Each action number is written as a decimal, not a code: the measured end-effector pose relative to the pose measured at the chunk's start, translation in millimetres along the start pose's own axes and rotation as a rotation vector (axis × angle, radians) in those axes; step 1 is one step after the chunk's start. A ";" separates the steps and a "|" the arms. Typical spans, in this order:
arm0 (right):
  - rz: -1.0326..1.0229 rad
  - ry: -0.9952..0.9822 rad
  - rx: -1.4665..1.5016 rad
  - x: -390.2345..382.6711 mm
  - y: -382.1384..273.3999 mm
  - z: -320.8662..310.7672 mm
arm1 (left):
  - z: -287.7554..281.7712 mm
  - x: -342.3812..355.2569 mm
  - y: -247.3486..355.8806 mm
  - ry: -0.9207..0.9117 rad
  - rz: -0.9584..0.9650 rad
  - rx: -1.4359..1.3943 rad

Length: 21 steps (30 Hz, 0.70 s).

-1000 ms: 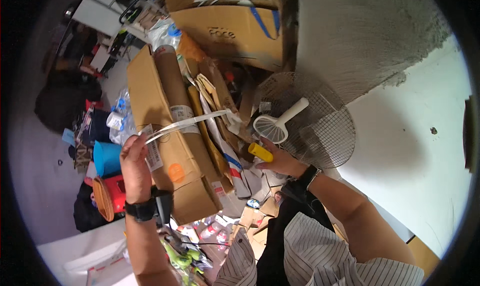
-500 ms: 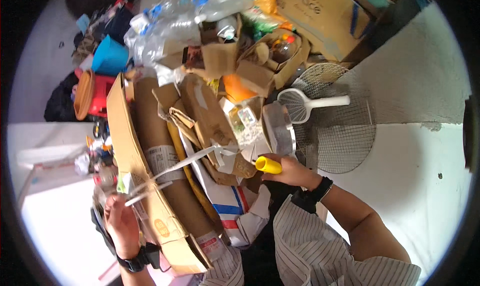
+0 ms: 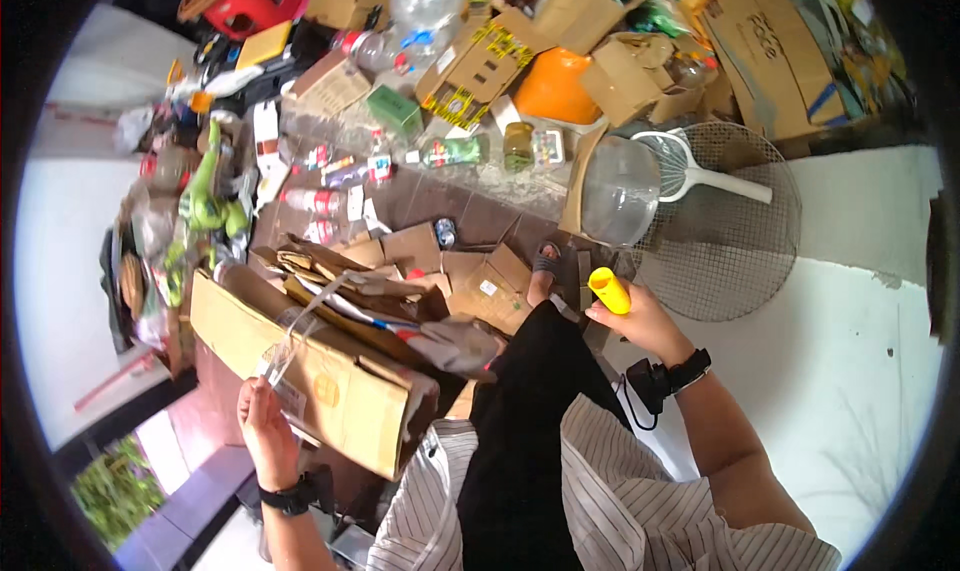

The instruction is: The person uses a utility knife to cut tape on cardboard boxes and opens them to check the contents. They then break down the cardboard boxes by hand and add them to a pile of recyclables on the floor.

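Observation:
My left hand (image 3: 262, 421) is closed on a pale plastic strap (image 3: 312, 306) that runs over a bundle of flattened cardboard boxes (image 3: 320, 376). The bundle hangs tilted at my left side, with brown cardboard and a white sheet with red and blue stripes packed in it. In my right hand (image 3: 650, 323) is a yellow hollow tube (image 3: 610, 291), its open end facing up. My right hand is apart from the bundle, near a round wire mesh (image 3: 730, 261) by the wall.
Several plastic bottles (image 3: 455, 151), a can (image 3: 445, 233) and loose cardboard (image 3: 490, 291) litter the tiled floor ahead. A white racket (image 3: 735, 184) and a clear plastic tub (image 3: 620, 191) lean against the mesh. A green toy dinosaur (image 3: 205, 206) and a red stool (image 3: 255, 6) are at left.
The bundle has dropped lower and leftward, lifted by the strap in my left hand, and more floor shows beyond it. The view has shifted. My right hand still holds the yellow tube.

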State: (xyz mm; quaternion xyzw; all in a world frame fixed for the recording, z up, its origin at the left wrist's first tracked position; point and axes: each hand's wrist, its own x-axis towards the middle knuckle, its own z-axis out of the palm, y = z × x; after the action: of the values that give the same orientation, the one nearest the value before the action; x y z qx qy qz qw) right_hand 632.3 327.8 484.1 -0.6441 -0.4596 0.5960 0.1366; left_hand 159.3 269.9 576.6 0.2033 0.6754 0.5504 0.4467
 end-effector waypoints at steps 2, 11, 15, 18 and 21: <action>-0.028 -0.025 -0.074 -1.1 2.4 12.8 | -28.0 -0.7 -29.1 -0.001 -0.003 -0.030; -0.101 -0.109 -0.453 42.4 -51.6 43.2 | -50.0 16.6 -134.3 0.305 0.054 -0.333; -0.175 -0.213 -0.453 81.0 -61.4 62.0 | -72.8 16.3 -188.9 0.358 0.119 -0.501; -0.217 -0.268 -0.531 111.3 -42.1 73.8 | -84.2 8.6 -269.7 0.539 -0.021 -0.571; -0.116 -0.340 -0.572 131.4 -27.1 91.7 | -81.3 -1.6 -371.2 0.320 -0.260 -0.170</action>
State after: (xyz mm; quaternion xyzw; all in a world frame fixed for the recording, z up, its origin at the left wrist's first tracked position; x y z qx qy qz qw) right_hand 521.3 407.5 396.2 -0.5203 -0.6604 0.5331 -0.0947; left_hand 173.5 107.4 233.5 -0.0138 0.7094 0.5683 0.4167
